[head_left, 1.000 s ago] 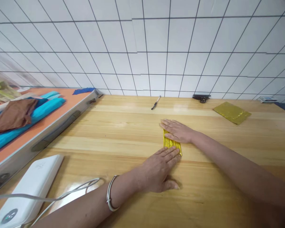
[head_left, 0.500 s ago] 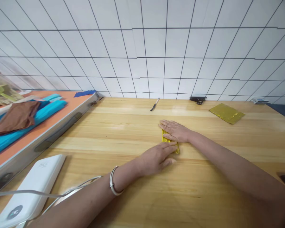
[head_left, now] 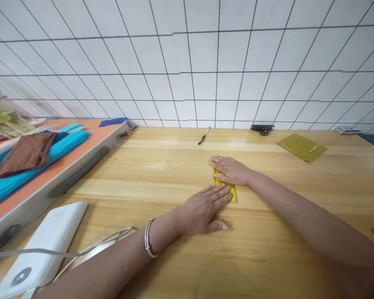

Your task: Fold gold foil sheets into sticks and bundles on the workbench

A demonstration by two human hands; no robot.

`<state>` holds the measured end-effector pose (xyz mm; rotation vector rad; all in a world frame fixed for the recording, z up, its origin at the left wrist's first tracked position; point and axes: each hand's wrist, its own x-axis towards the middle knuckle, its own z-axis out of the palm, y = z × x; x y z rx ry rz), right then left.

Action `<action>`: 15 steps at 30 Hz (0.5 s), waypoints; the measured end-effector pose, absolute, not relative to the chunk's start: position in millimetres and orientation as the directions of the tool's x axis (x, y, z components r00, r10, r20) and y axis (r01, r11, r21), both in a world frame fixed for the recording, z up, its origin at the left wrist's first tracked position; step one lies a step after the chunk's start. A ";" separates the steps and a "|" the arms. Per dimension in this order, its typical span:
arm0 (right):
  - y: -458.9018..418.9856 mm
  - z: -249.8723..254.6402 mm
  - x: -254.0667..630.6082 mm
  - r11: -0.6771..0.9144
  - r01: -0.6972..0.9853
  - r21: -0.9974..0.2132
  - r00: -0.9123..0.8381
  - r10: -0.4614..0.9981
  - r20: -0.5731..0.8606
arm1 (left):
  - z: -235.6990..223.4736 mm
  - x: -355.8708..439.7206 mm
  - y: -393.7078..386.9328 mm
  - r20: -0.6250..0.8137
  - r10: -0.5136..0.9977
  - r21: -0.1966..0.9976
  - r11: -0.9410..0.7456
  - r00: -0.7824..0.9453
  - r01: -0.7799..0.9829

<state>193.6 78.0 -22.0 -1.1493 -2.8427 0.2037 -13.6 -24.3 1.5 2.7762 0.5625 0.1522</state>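
Gold, crinkled strip point(head_left: 233, 194) — left hand point(head_left: 199, 213) and right hand point(head_left: 232, 170) flat across it, uncurled — grained wooden table point(head_left: 162, 166)

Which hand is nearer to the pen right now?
Right. The right hand is on the near side of the pen, slightly rightward, over the far end of the yellow strip; the left hand is farther from it, over the strip's near part.

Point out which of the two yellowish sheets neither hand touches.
The wider olive sheet at right; the narrow yellow sheet lies under the left hand and right hand.
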 end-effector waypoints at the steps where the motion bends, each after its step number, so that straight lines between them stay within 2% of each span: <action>1: 80.6 -22.2 192.0 0.698 0.702 -0.143 -0.703 0.711 0.018 | 1.4 -13.1 -24.0 0.046 0.401 0.316 -0.874 0.915 0.368; 15: 137.6 -28.5 182.2 0.522 0.845 -0.120 -0.510 0.852 0.114 | 3.2 -13.9 -21.9 0.038 0.423 0.340 -0.858 0.905 0.386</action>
